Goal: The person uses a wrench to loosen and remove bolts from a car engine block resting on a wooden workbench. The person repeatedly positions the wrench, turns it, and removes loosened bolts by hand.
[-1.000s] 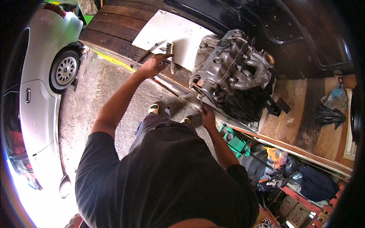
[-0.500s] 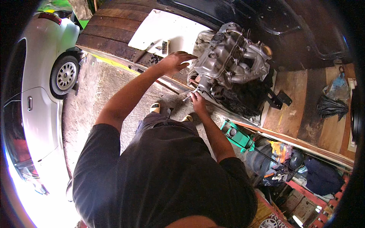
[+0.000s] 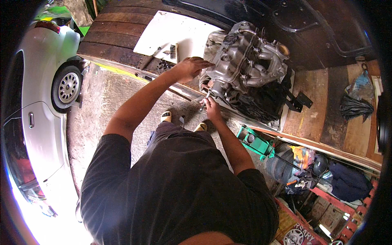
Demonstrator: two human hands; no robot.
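Note:
A grey metal engine (image 3: 234,63) sits on the wooden bench in front of me. My left hand (image 3: 190,69) reaches to its left side, fingers stretched out, the tips at or just beside the engine cover; nothing shows in that hand. Lower down, my right hand (image 3: 212,109) is closed round a slim metal wrench (image 3: 208,94). The wrench's upper end meets the near lower end of the engine, and its other end sticks out past my fingers. What exactly the wrench sits on is too small to make out.
On the bench, a white board (image 3: 173,30) carries a brush (image 3: 173,52), with small dark parts nearby. A black bracket (image 3: 301,101) juts right of the engine. A green floor jack (image 3: 255,143) stands below the bench edge. At left is a silver car (image 3: 41,106).
The wrench has swung to a steeper angle, with its free end nearer my right hand. My left hand stays at the engine's side, and the view has shifted slightly.

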